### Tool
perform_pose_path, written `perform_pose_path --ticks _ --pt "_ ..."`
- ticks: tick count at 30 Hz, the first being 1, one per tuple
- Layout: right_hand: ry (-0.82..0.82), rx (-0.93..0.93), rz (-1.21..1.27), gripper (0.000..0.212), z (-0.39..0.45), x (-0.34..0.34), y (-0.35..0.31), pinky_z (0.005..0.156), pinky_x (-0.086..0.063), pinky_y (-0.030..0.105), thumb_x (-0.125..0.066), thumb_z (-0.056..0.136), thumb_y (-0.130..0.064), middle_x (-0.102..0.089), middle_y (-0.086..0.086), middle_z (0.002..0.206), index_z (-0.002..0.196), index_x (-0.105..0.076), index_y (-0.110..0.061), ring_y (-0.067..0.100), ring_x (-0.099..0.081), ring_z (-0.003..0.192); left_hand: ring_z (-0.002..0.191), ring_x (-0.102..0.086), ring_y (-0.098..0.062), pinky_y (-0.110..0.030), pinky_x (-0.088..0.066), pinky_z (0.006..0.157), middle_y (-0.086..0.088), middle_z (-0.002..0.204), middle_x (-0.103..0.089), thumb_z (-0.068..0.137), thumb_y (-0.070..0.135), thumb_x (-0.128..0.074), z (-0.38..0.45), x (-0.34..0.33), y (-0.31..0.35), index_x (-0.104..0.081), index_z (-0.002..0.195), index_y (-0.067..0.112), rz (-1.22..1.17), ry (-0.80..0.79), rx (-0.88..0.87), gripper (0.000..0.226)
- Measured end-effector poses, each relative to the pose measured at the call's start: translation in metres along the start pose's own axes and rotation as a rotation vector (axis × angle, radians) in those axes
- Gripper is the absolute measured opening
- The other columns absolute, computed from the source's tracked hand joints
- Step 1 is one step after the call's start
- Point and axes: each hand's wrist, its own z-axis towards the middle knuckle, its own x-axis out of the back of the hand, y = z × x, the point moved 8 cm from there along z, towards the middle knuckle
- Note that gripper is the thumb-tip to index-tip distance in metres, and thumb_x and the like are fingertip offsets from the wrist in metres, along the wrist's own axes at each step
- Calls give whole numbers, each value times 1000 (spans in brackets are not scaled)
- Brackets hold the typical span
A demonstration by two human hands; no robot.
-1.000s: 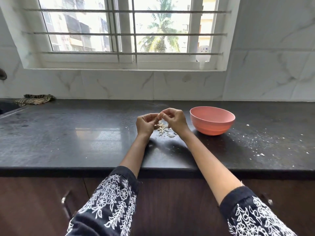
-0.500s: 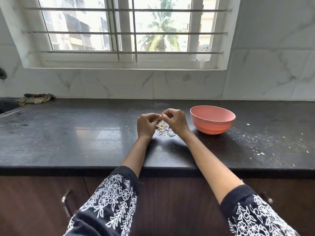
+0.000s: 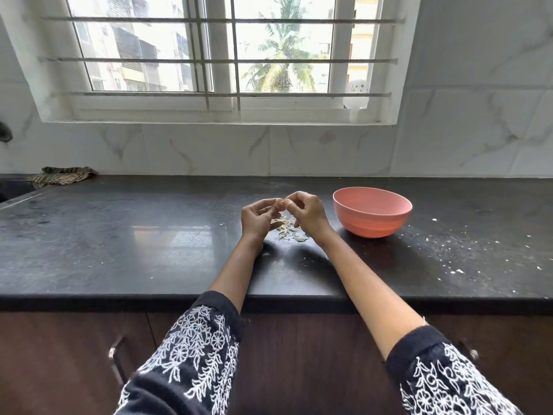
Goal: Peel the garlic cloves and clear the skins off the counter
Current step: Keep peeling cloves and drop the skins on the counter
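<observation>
**Head view: two hands pinch a garlic clove above a pile of skins**

Head camera looks down at a dark stone counter [image 3: 125,235] below a barred window [image 3: 221,58]. The left hand [image 3: 258,217] and the right hand [image 3: 305,213] are raised just above the counter, fingertips meeting. Between them sits a small garlic clove [image 3: 281,202], pinched from both sides: the left hand's fingers curl in towards it, and the right hand's thumb and forefinger are closed on its other end. The clove is mostly hidden by the fingers, so how much skin it still carries cannot be told.

Directly beneath the hands a loose pile of garlic skins [image 3: 286,227] lies on the counter, with a few scraps spread towards the person. A pink bowl [image 3: 372,212] stands upright just to the right of the right hand; its contents cannot be seen. White flecks [image 3: 454,244] dot the counter to the right of the bowl. A striped cloth [image 3: 61,176] lies crumpled at the far left against the wall.
</observation>
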Motion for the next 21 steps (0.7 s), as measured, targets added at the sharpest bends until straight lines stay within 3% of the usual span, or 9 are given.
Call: perform_pose_path --ticks 11,15,18,21 --pt "39 2 4 10 -1 3 -2 52 -45 35 -57 87 -10 -50 -10 55 82 -65 -6 0 -46 40 68 -58 -9 -15 -53 56 -4 80 -65 84 10 -68 -4 7 3 -65 87 8 -111 88 36 4" --pt "86 5 33 12 -1 8 -4 56 -46 39 -57 87 -11 -53 -9 58 77 -62 -14 2 -48 44 66 -57 -10 -15 -52 53 -5 80 -62 83 8 -68 -4 8 3 -64 79 12 -117 103 36 7" --pt "88 -10 58 23 -3 8 -6 55 -48 39 -50 90 -9 -56 -7 63 72 -60 -21 11 -52 57 66 -56 -12 -16 -53 53 -6 79 -61 83 8 -68 -3 8 3 -63 78 13 -97 96 33 8" --pt "108 -35 129 31 -5 11 -7 41 -45 25 -39 94 -8 -57 -3 70 75 -62 -17 12 -52 64 65 -56 -11 -15 -52 53 -6 78 -61 83 9 -68 -3 9 3 -63 78 13 -96 103 29 8"
